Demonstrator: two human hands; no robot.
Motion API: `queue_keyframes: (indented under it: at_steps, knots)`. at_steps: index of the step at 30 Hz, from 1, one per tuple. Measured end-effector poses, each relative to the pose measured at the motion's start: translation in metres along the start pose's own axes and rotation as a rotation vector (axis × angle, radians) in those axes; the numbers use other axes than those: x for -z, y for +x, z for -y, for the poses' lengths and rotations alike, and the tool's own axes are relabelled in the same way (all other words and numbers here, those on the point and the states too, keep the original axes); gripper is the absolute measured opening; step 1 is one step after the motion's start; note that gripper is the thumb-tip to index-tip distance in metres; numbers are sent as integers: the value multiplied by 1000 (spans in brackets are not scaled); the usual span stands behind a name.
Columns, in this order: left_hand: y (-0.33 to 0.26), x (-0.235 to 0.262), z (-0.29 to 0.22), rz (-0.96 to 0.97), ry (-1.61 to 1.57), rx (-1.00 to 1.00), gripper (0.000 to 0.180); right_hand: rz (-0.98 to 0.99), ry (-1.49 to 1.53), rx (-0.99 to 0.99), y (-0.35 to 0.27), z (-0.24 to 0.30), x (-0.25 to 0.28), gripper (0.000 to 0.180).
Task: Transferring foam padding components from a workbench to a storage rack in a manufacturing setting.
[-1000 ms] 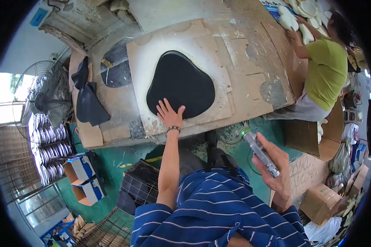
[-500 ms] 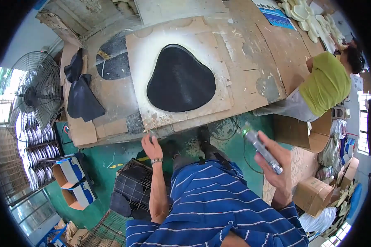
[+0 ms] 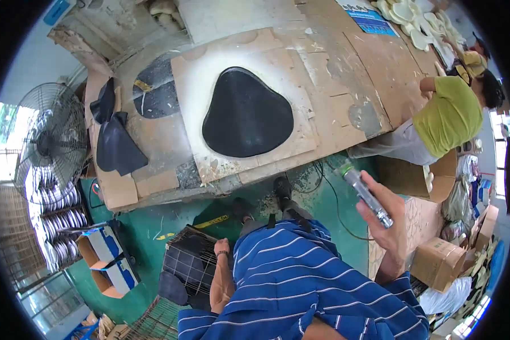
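Reading left to right on the clock face of the head view, we note folded black sheeting (image 3: 120,147) toward 9 o'clock, then a wire crate (image 3: 194,243) at 7 with dark pieces (image 3: 173,287) in and about it; these we take as possible remaining stock, though whether they are due for handling we cannot say. Our left hand (image 3: 221,247) is by the crate's edge, fingers curled; we cannot tell whether they pinch the rim, a piece or nothing. At 12 o'clock the black pad (image 3: 247,113) lies flat on a cardboard sheet (image 3: 301,85) on the worktable (image 3: 374,76); we judge its laying-out done, with neither hand touching it. Whether its surface is finished, we cannot establish. Between 3 and 4 o'clock our right hand (image 3: 390,212) grips a silver cylindrical tool (image 3: 369,196) with a green collar, fingers wrapped round the barrel, well apart from the pad. Appearance of the pad, left to right: broad rounded lobe at its 8 o'clock, narrower blunt top at 12, second rounded lobe at 4; edge smooth, rim slightly raised along the upper right, face dark with a faint greyish sheen down the middle. Pale coating surrounds it on the cardboard.
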State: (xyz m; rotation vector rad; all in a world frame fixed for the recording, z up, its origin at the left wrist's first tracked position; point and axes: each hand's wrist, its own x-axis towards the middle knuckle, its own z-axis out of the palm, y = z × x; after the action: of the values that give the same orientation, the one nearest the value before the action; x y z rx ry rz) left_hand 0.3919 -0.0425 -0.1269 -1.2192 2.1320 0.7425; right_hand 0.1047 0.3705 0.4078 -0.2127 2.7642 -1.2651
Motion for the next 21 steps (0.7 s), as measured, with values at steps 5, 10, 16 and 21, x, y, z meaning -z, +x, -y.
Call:
queue_keyframes:
  at_steps: [5, 10, 16, 21]
  knots:
    - [-5, 9, -22, -19, -79, 47, 45, 151, -97, 17, -26, -24, 20, 68]
    - [5, 21, -40, -31, -121, -23, 41, 335, 110, 70, -11, 0, -6, 72]
    - [1, 31, -71, -122, -259, -29, 43, 131, 104, 229, 21, -12, -32, 69]
    - [-1, 17, -51, -108, -247, -19, 45, -20, 110, 112, 35, -18, -31, 60]
